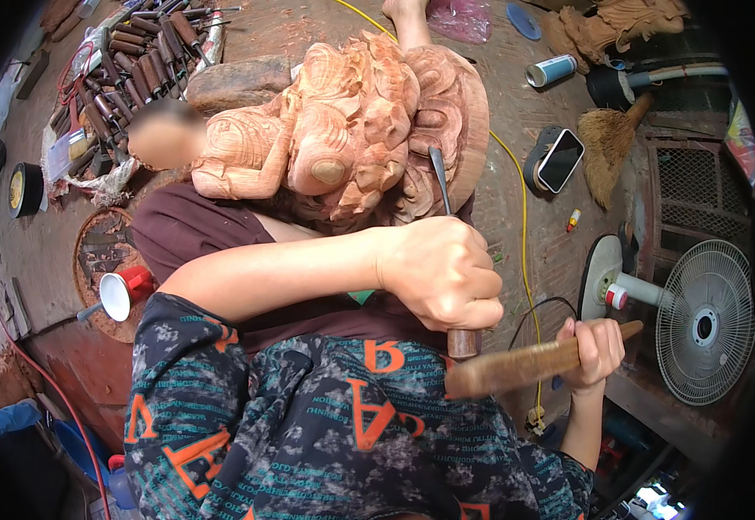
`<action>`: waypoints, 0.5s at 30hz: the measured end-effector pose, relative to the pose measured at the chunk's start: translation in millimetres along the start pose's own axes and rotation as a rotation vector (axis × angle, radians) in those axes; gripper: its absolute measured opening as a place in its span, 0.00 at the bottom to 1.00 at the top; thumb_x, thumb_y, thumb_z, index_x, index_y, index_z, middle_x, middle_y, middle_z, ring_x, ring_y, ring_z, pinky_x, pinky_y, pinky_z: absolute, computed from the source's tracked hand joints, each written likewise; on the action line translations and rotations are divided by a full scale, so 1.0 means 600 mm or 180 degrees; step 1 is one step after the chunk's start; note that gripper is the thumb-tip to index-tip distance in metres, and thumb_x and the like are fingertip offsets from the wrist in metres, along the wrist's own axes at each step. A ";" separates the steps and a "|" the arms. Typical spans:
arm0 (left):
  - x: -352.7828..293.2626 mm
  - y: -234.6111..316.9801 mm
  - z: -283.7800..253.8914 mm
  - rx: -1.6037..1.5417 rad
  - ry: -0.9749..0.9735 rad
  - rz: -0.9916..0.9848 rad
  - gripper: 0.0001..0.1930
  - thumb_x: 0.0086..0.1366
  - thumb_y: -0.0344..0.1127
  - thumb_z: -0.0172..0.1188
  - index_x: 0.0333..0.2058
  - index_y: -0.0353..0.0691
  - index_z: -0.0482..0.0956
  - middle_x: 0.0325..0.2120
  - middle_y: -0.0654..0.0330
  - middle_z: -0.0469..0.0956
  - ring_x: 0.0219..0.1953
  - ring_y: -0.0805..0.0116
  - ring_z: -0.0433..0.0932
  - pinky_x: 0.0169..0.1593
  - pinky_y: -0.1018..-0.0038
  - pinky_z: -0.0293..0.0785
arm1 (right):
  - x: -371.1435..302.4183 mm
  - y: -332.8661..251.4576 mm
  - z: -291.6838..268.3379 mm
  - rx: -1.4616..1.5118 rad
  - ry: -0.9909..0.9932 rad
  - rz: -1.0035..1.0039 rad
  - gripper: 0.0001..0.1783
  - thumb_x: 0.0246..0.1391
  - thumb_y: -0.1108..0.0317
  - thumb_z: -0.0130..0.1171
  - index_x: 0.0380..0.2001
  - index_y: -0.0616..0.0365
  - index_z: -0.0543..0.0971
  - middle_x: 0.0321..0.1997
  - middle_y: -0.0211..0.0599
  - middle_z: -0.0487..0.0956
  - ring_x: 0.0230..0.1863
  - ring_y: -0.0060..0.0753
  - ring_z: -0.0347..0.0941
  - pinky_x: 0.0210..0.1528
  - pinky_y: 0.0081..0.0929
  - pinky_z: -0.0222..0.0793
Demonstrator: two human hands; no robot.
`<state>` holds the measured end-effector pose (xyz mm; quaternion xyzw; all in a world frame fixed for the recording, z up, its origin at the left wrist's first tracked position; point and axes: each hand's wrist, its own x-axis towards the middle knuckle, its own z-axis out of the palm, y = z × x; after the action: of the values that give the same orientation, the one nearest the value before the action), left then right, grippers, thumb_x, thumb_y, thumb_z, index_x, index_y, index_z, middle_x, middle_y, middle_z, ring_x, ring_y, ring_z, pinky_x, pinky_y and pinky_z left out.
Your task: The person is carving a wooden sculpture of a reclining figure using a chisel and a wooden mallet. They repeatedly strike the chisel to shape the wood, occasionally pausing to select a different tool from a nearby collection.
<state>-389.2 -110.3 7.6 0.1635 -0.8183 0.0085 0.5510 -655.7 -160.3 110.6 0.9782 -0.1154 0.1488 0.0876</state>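
A pale reddish wood carving (334,130) of a seated figure lies on its side across my lap, its round petalled base (468,113) toward the right. My left hand (445,273) is closed in a fist around a wood chisel (441,184). The chisel's metal tip meets the carved petals of the base, and its brown handle end sticks out below the fist. In my right hand (596,351) is a wooden mallet (516,367), gripped by its narrow end. The mallet's thick end, slightly blurred, is close to the chisel's handle end; whether they touch I cannot tell.
Several carving tools (139,65) lie piled at upper left, beside a wood block (239,82). A red and white lamp-like object (117,295) is left of my lap. To the right are a yellow cord (523,234), a phone-like device (559,161), a broom (607,147) and a fan (704,325).
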 end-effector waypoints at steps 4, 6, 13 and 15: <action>0.011 0.001 -0.001 0.0010 0.0111 -0.0230 0.12 0.42 0.42 0.58 0.17 0.45 0.63 0.12 0.67 0.61 0.12 0.68 0.68 0.15 0.71 0.63 | -0.002 0.007 0.007 0.0524 0.0597 -0.0222 0.20 0.35 0.84 0.60 0.34 0.59 0.65 0.18 0.38 0.66 0.17 0.37 0.65 0.18 0.30 0.62; 0.014 -0.002 -0.002 -0.0023 0.0179 -0.0341 0.13 0.41 0.42 0.59 0.18 0.45 0.64 0.12 0.67 0.62 0.13 0.67 0.68 0.15 0.71 0.63 | -0.004 0.005 0.001 0.0307 0.0276 0.0039 0.21 0.36 0.84 0.60 0.34 0.60 0.65 0.19 0.39 0.67 0.17 0.38 0.65 0.18 0.31 0.63; 0.041 -0.006 -0.005 -0.0009 0.0531 -0.0574 0.19 0.51 0.36 0.62 0.13 0.43 0.59 0.10 0.66 0.57 0.10 0.69 0.63 0.13 0.73 0.58 | 0.012 0.002 -0.010 0.0116 -0.0012 0.0364 0.20 0.40 0.80 0.61 0.35 0.60 0.64 0.20 0.39 0.68 0.16 0.39 0.65 0.18 0.31 0.63; 0.045 -0.012 -0.003 0.0023 0.0658 -0.0685 0.19 0.50 0.36 0.62 0.13 0.43 0.59 0.10 0.66 0.57 0.10 0.69 0.64 0.13 0.73 0.58 | -0.005 0.004 -0.004 0.0617 0.0388 0.0402 0.19 0.40 0.79 0.61 0.35 0.60 0.65 0.20 0.39 0.67 0.16 0.38 0.64 0.18 0.32 0.62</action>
<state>-394.7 -123.6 31.5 0.2505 -0.7349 -0.0309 0.6294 -659.8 -161.4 112.5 0.9620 -0.1564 0.2237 -0.0100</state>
